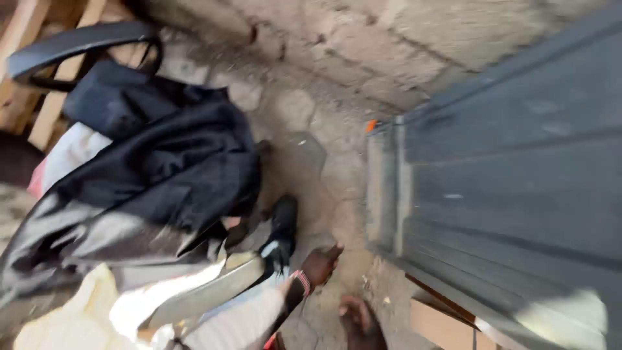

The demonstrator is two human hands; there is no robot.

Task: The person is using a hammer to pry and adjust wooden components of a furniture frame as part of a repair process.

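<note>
Dark clothing (168,162) lies heaped over a chair (71,45) left of the grey metal door (518,181), while the left hand (321,264), its grip loosely open and empty, reaches over the dirt floor (324,168), near a black shoe (282,227); the right hand's (359,321) grip is too blurred to tell.

We see a hand (321,264) with a beaded wristband (301,280) reaching over cracked earthen ground (311,129), between a dark jacket (168,162) draped on a chair (71,42) and a grey metal door (518,181).

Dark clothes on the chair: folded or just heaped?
Heaped. The dark clothes drape loosely and crumpled over the chair, no neat folds visible.
</note>
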